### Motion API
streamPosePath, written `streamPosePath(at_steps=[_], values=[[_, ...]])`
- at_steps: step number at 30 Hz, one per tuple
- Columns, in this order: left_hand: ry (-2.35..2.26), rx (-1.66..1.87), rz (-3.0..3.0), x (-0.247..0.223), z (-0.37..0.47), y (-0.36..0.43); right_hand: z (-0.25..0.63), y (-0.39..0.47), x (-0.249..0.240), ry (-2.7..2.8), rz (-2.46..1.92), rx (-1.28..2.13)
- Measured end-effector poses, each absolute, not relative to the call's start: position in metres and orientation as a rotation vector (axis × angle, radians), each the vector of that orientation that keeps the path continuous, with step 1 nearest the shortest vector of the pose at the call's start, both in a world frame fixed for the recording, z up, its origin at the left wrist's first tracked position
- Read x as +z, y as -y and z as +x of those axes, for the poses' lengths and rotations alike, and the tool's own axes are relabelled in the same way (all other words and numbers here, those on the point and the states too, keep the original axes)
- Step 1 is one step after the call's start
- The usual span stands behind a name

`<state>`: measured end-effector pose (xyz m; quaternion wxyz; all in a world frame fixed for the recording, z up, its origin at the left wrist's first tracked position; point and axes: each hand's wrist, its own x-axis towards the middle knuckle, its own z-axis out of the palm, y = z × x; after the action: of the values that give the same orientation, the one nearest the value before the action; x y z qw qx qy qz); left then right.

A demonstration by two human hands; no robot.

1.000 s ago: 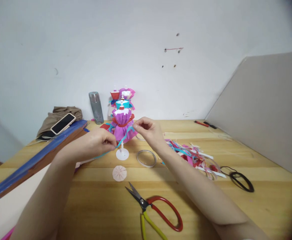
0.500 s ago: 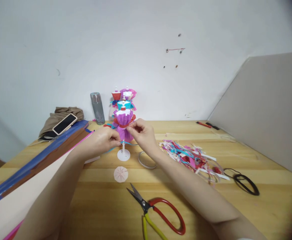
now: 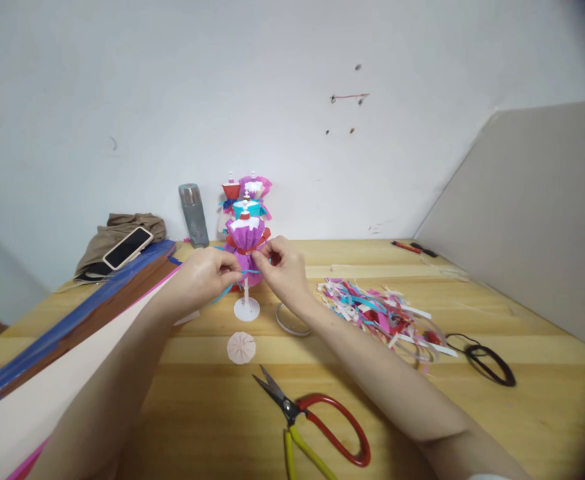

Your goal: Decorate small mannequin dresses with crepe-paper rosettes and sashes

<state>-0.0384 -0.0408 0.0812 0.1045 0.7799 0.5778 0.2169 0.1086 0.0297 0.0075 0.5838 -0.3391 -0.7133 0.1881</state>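
We see the left hand [image 3: 209, 268] pinching the blue strip [image 3: 251, 271] before the purple dress [image 3: 247, 236], the right hand's [image 3: 283, 268] grip unclear, and a hard tug could topple the slim stand [image 3: 247, 309].

Crinkled, matt foremost miniature dress [image 3: 247, 237], probably crepe paper; smooth wooden tabletop [image 3: 197, 413]; toward six o'clock, metal-bladed, smooth-handled scissors [image 3: 289, 408].

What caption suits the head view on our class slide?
Left hand holding a blue strip, right hand by a purple-dressed miniature mannequin, scissors nearby.
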Motion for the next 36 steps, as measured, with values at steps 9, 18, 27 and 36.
streamPosePath(at_steps=[9, 18, 27, 36], values=[[-1.766, 0.787, 2.221, 0.075, -0.034, 0.037, 0.107, -0.032, 0.008, 1.651, -0.817, 0.457], [-1.902, 0.906, 2.134, 0.06, -0.024, 0.029, 0.107, -0.036, 0.008, 1.604, -0.823, 0.544], [-2.046, 0.926, 2.177, 0.053, -0.02, 0.027, 0.107, -0.037, 0.006, 1.582, -0.783, 0.623], [-2.178, 0.913, 2.155, 0.054, -0.017, 0.027, 0.107, -0.04, 0.004, 1.592, -0.773, 0.626]])
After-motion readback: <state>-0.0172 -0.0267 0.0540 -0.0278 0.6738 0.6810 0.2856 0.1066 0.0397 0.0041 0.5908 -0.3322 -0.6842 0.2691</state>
